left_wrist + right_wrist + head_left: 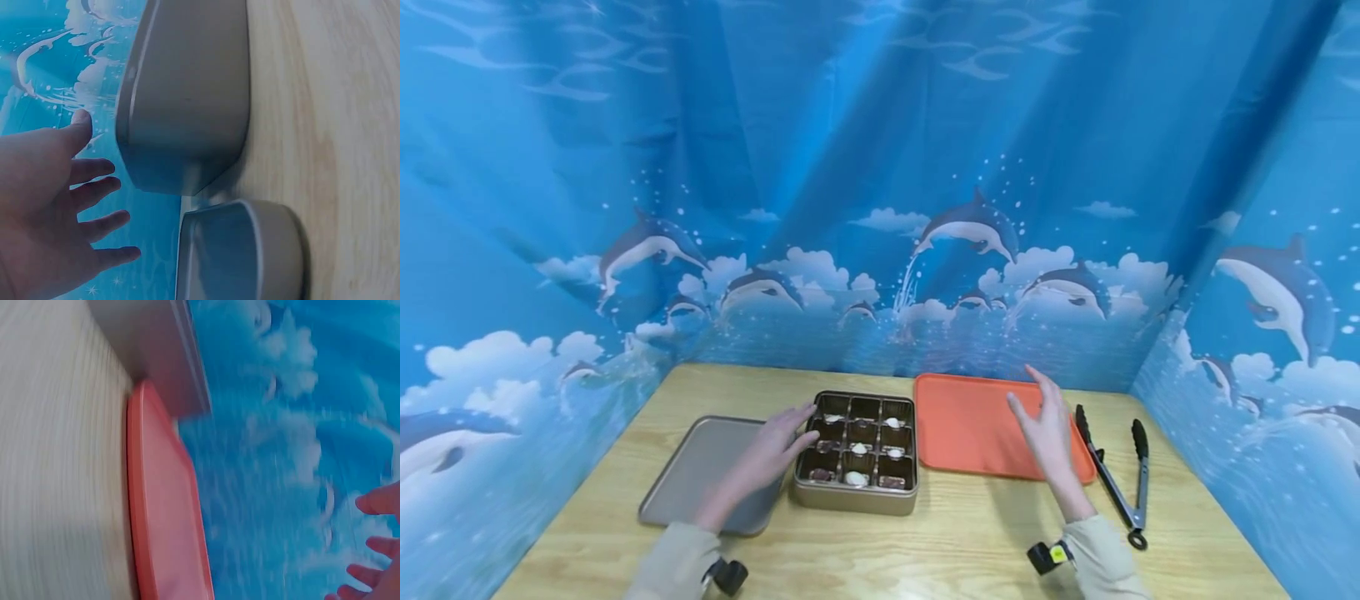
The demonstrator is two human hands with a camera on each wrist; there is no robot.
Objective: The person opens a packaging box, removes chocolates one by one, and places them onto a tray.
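Observation:
A square metal tin (856,498) with a brown divided insert stands mid-table, small white and dark reddish pieces (856,478) in its compartments. Spread fingers of my left hand (772,446) hover by the tin's left side; in the left wrist view that hand (47,206) is apart from the tin (187,94) and holds nothing. Over the orange tray (970,425) my right hand (1047,425) is raised, thumb and fingers apart, with nothing in it. Only its fingertips (375,550) show at the edge of the right wrist view.
A grey-brown metal lid (700,467) lies left of the tin, partly under my left forearm. Black-tipped tongs (1120,492) lie spread at the right, one arm close to the orange tray's edge. A blue dolphin-printed curtain (850,167) stands behind the wooden table (955,550).

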